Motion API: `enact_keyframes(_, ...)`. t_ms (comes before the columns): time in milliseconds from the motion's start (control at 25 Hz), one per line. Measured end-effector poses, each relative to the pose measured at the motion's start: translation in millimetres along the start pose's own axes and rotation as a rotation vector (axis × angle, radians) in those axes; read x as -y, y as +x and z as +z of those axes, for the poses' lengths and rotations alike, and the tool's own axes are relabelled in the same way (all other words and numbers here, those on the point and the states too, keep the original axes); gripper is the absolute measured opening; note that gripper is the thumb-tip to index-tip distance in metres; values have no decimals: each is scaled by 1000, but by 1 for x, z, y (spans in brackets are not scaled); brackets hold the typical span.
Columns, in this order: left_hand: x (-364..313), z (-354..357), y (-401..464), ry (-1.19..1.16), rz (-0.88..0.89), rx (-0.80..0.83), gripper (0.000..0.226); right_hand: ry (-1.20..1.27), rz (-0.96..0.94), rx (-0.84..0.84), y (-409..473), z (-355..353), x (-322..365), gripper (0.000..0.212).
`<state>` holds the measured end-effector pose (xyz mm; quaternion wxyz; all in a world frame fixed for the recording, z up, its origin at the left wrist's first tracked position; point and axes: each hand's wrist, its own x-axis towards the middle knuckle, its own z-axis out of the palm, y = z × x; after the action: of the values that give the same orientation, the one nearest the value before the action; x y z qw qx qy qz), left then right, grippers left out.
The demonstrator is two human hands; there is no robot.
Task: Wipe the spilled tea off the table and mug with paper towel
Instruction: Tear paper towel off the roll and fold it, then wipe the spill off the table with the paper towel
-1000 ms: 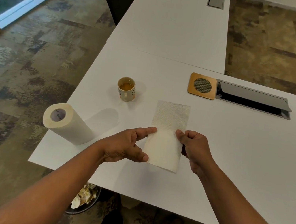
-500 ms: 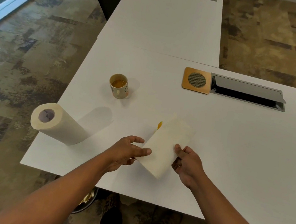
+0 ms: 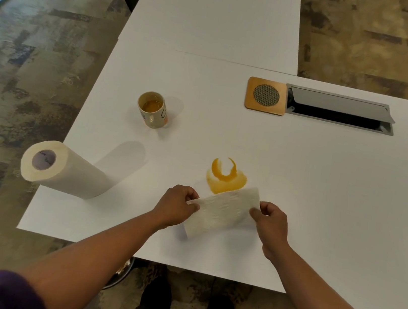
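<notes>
An amber tea spill (image 3: 225,178) lies on the white table (image 3: 323,198). Just in front of it I hold a folded white paper towel (image 3: 220,213) between both hands; its far edge covers the near rim of the puddle. My left hand (image 3: 176,207) pinches the towel's left end and my right hand (image 3: 270,222) pinches its right end. A cream mug (image 3: 152,109) with tea inside stands upright to the back left of the spill, apart from it.
A paper towel roll (image 3: 62,173) stands near the table's left edge. A wooden coaster (image 3: 266,96) lies beside an open cable hatch (image 3: 339,109) at the back right. A second white table (image 3: 218,16) adjoins behind. A waste bin (image 3: 119,274) sits under the front edge.
The towel has been folded shorter and drawn back toward me, uncovering the tea spill. Both hands have shifted to its two ends.
</notes>
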<state>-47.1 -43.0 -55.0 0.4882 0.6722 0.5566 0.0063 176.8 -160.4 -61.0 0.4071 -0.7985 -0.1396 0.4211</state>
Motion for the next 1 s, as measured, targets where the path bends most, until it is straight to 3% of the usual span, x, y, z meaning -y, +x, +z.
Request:
enact_keyframes(120, 4, 11, 11, 104, 0, -56, 4, -315, -33, -79, 9, 5, -8, 8)
enact_keyframes(200, 7, 23, 21, 178, 9, -117, 6, -392, -3, -152, 19, 10, -11, 8)
enact_keyframes(320, 4, 39, 31, 208, 18, -146, 5, -275, 62, -256, 30, 17, -11, 22)
enact_keyframes(400, 0, 49, 38, 198, 13, -149, 5, -114, 43, -295, 31, 26, -13, 45)
enact_keyframes(520, -5, 55, 44, 182, 0, -164, 6, -123, -60, -233, 21, 50, -18, 68)
enact_keyframes(680, -8, 59, 52, 159, 28, -120, 9, -481, -142, -142, 15, 85, -29, 87)
enact_keyframes(1000, 5, 56, 61, 174, 157, -42, 29, -585, -61, -145, 35, 118, -25, 93)
